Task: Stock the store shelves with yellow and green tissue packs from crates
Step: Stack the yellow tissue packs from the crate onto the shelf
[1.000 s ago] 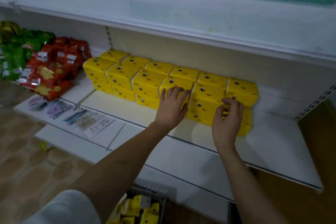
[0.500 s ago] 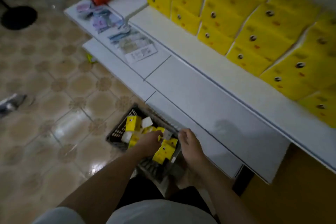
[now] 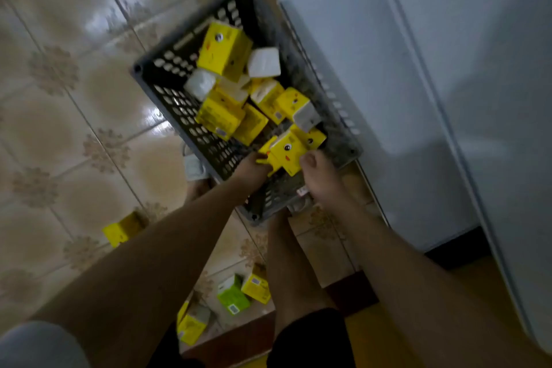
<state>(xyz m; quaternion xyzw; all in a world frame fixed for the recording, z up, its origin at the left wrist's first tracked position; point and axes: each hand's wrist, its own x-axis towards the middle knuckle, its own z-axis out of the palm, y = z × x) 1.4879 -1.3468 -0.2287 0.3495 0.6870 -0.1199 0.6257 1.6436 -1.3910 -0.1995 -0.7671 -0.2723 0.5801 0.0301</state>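
Both hands, off the shelf a second ago, now reach into the dark crate [image 3: 191, 116] on the floor, the left hand [image 3: 251, 169] and right hand [image 3: 316, 176] gripping a yellow tissue pack [image 3: 286, 154] between them, so another restocking trip begins.

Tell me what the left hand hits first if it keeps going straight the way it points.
The left hand points into the crate and already touches the yellow pack that both hands hold. Beyond it, probably the loose yellow packs piled mid-crate, though depth is unclear.
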